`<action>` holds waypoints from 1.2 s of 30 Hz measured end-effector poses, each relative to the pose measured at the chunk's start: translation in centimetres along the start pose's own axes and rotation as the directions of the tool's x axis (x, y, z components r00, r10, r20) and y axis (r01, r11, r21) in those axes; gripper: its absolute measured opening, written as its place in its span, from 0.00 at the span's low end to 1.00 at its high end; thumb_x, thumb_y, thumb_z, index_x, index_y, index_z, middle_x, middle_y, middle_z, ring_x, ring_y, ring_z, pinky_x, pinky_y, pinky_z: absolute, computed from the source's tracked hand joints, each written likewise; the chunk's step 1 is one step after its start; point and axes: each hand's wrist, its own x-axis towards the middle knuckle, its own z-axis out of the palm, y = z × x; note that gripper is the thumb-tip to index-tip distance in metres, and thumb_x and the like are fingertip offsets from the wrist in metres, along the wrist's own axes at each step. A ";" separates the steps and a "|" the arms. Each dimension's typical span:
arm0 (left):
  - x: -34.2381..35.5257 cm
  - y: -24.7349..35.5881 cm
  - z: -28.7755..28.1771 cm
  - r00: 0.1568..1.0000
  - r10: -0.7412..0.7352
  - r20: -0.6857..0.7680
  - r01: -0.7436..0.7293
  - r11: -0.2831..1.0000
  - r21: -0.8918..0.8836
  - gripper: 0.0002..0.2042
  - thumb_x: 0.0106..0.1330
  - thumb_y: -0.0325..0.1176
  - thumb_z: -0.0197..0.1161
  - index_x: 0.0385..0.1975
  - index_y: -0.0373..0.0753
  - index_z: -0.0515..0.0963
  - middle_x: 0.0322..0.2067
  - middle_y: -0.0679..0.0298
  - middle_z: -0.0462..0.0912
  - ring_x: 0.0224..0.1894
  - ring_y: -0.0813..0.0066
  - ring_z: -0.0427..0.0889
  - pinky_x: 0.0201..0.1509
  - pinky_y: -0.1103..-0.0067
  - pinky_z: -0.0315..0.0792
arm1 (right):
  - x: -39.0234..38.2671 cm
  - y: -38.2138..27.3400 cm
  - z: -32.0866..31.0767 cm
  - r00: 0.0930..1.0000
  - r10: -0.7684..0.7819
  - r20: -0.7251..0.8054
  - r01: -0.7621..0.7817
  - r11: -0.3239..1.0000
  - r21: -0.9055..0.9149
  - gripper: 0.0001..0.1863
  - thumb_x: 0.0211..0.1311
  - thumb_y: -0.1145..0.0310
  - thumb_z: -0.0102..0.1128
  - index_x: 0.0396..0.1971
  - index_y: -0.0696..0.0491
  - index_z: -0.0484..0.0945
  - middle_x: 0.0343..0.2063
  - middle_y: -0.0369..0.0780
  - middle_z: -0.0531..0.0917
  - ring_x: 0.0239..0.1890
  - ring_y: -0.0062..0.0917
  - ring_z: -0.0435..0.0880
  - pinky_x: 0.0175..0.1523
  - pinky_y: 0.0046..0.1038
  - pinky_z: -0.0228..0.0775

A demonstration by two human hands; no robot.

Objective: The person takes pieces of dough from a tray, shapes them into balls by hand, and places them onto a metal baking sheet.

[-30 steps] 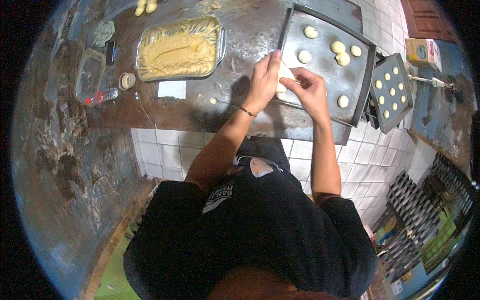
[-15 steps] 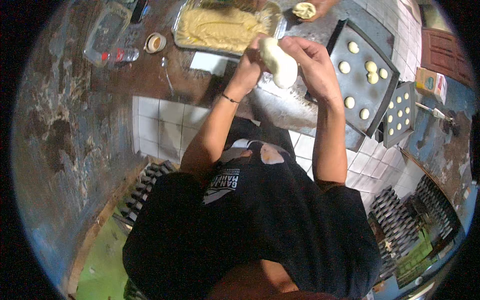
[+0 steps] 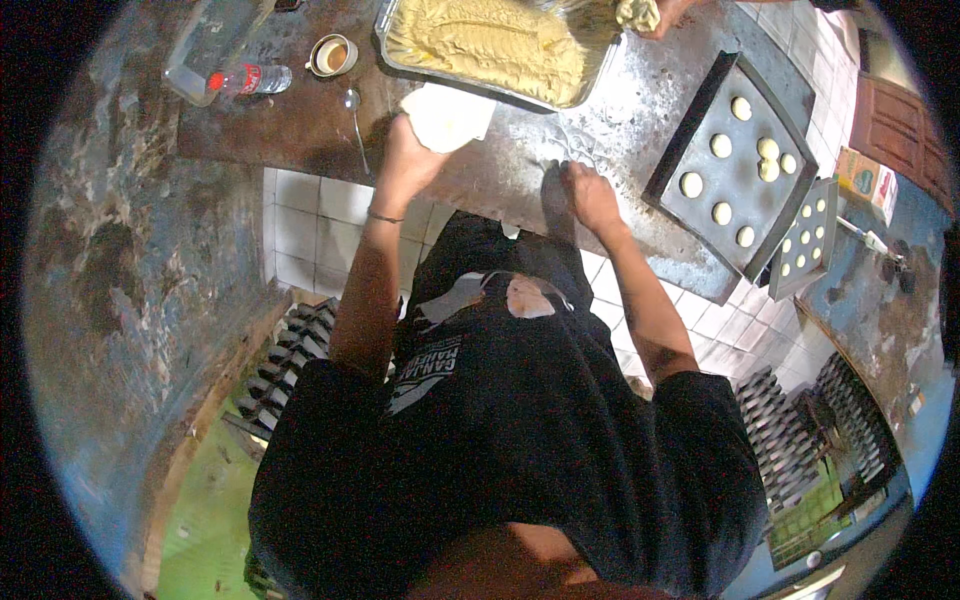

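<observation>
Overhead view of a person at a metal table [image 3: 300, 130], both hands extended over it. A flat, pale piece of dough [image 3: 440, 118] is held up in the L hand [image 3: 408, 165], just in front of the dish, w/ the fingers closed on the dough's near edge. The R hand [image 3: 596, 198] is held low by the table's near edge, fingers curled in; whether anything is gripped there can't be told. A glass dish [image 3: 595, 72] is set btwn and beyond the hands, w/ a thick yellow filling [image 3: 490, 45] spread in it. To the R, a dark tray [image 3: 750, 196] is placed at a slant, w/ 8 pale balls [image 3: 720, 146] on it, 2 of them touching. A smaller tray [image 3: 818, 250] w/ more balls is seen past it, near a box [image 3: 866, 182]. On the L side, a spoon [image 3: 357, 130], a cup [image 3: 332, 56] and a clear bottle w/ red cap [image 3: 250, 80] are laid out. At the top edge, another lump [image 3: 638, 14] is held in a co-worker's hand [image 3: 674, 14], partly cut off.
</observation>
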 end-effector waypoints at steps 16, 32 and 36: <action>-0.1 -1.4 -2.3 0.981 -0.188 -0.049 0.177 0.971 -0.163 0.19 0.62 0.30 0.76 0.51 0.30 0.81 0.45 0.59 0.89 0.47 0.72 0.87 0.52 0.75 0.78 | 10.7 1.1 -12.3 0.990 -0.070 -0.121 0.024 0.937 -0.349 0.17 0.65 0.73 0.55 0.54 0.50 0.77 0.51 0.45 0.79 0.47 0.41 0.87 0.44 0.41 0.85; 2.8 -1.3 0.2 0.985 0.168 0.027 -0.170 0.967 0.188 0.20 0.56 0.40 0.78 0.42 0.33 0.85 0.40 0.51 0.89 0.42 0.55 0.89 0.48 0.67 0.81 | 7.1 -3.9 -18.5 0.989 -0.079 0.124 -0.028 0.729 0.684 0.16 0.76 0.56 0.59 0.52 0.52 0.83 0.48 0.39 0.87 0.52 0.26 0.83 0.58 0.33 0.75; 3.2 0.3 2.8 0.964 0.255 0.076 -0.261 0.960 0.101 0.21 0.54 0.40 0.80 0.43 0.35 0.85 0.39 0.51 0.89 0.42 0.54 0.89 0.47 0.67 0.81 | 2.7 -10.1 -18.4 0.939 -0.109 -0.327 0.272 0.818 0.507 0.12 0.72 0.72 0.60 0.52 0.55 0.80 0.42 0.43 0.81 0.44 0.33 0.82 0.48 0.35 0.75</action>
